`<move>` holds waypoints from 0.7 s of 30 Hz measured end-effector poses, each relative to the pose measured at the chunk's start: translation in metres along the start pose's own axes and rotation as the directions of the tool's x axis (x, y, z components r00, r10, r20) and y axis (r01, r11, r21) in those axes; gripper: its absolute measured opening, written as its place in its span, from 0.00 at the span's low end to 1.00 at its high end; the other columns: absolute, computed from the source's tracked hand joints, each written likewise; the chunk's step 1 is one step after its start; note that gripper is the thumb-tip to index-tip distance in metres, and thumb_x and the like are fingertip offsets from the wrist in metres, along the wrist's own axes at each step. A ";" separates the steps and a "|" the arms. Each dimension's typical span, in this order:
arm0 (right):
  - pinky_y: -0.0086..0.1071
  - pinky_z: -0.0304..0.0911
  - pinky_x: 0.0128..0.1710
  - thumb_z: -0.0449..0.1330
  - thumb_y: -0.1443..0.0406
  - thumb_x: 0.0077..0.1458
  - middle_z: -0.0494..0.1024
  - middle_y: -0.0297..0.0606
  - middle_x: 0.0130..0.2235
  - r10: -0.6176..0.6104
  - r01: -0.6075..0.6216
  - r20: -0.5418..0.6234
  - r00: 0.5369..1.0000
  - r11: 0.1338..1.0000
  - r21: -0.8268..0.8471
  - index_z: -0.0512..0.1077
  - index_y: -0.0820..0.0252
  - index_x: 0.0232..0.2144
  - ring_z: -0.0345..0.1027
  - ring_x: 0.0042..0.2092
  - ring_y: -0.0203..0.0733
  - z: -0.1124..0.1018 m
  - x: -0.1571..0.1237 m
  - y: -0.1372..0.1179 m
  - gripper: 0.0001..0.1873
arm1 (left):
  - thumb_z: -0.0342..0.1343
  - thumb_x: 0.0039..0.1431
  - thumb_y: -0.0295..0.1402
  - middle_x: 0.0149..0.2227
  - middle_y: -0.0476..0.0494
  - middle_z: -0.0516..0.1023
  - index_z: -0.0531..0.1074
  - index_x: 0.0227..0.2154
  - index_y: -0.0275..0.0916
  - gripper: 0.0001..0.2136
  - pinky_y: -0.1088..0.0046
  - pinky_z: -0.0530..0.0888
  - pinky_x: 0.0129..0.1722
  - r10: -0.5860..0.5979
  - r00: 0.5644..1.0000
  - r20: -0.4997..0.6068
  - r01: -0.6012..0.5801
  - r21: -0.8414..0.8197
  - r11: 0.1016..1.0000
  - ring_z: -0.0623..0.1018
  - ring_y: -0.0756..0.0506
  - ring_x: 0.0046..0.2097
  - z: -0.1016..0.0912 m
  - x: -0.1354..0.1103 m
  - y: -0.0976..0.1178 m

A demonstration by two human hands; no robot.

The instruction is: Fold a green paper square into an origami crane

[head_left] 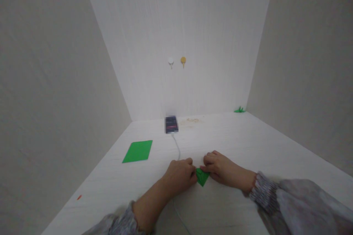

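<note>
A small piece of folded green paper (202,177) lies low over the white table between my two hands, one corner pointing towards me. My left hand (180,174) is closed on its left side, fingers curled and pressed together. From the right, my right hand (220,167) pinches the upper right edge with thumb and forefinger. The fingers cover the paper's far part and side corners. Fold lines show on its near face.
A flat green paper sheet (138,151) lies left of my hands. Behind is a dark, blurred device (171,124) with a pale cable (177,145) passing under my left arm. A folded green paper figure (239,109) sits at the back right. Two hooks (183,60) are on the wall.
</note>
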State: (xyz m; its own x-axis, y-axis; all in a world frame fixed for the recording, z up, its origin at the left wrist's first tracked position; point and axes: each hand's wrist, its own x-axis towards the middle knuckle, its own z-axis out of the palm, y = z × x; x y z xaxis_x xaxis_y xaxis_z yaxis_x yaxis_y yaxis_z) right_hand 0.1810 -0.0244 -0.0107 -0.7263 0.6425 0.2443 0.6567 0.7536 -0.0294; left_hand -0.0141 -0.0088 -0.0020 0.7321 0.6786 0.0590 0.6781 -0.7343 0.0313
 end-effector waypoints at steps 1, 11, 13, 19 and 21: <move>0.33 0.52 0.37 0.51 0.69 0.53 0.69 0.38 0.31 0.006 -0.006 0.002 1.000 1.000 0.016 0.72 0.59 0.35 0.59 0.35 0.39 0.000 0.000 0.000 0.10 | 0.42 0.55 0.35 0.29 0.47 0.70 0.71 0.27 0.39 0.13 0.75 0.64 0.25 -0.007 1.000 0.000 0.007 0.000 1.000 0.71 0.49 0.28 0.000 0.000 0.000; 0.33 0.53 0.36 0.51 0.71 0.51 0.68 0.39 0.31 0.022 -0.020 -0.034 0.999 0.998 0.058 0.72 0.61 0.33 0.59 0.35 0.39 -0.005 0.002 -0.007 0.10 | 0.41 0.56 0.36 0.32 0.47 0.70 0.71 0.29 0.40 0.13 0.75 0.65 0.26 0.008 1.000 0.022 -0.008 -0.022 1.000 0.72 0.49 0.29 -0.008 -0.002 0.000; 0.33 0.53 0.36 0.50 0.69 0.53 0.68 0.39 0.31 -0.015 0.015 -0.032 0.999 1.000 0.015 0.71 0.61 0.36 0.59 0.35 0.39 -0.005 0.004 -0.009 0.11 | 0.41 0.56 0.36 0.32 0.47 0.70 0.71 0.29 0.41 0.13 0.75 0.65 0.26 0.005 1.000 0.021 -0.004 -0.024 1.000 0.72 0.49 0.29 -0.010 -0.002 0.002; 0.33 0.52 0.33 0.45 0.68 0.57 0.68 0.39 0.27 -0.036 0.035 -0.007 0.999 0.994 -0.103 0.72 0.63 0.28 0.58 0.30 0.38 -0.002 0.005 -0.005 0.16 | 0.41 0.56 0.36 0.30 0.46 0.71 0.71 0.28 0.40 0.14 0.75 0.64 0.26 -0.006 1.000 0.020 0.006 -0.011 1.000 0.72 0.49 0.30 -0.007 0.001 0.003; 0.33 0.52 0.35 0.47 0.68 0.56 0.68 0.38 0.28 -0.018 0.019 0.010 1.000 0.997 -0.071 0.72 0.62 0.29 0.59 0.31 0.37 -0.003 0.003 -0.003 0.13 | 0.41 0.56 0.36 0.30 0.46 0.71 0.71 0.28 0.39 0.14 0.75 0.64 0.26 0.010 1.000 0.018 -0.010 -0.003 1.000 0.72 0.48 0.30 -0.005 0.000 0.001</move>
State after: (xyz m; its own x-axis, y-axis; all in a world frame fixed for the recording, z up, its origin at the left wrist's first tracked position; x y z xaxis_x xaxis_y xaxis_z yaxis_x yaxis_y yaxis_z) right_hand 0.1778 -0.0251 -0.0069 -0.7403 0.6300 0.2348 0.6555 0.7539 0.0438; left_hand -0.0136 -0.0096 0.0027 0.7400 0.6714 0.0415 0.6705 -0.7411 0.0340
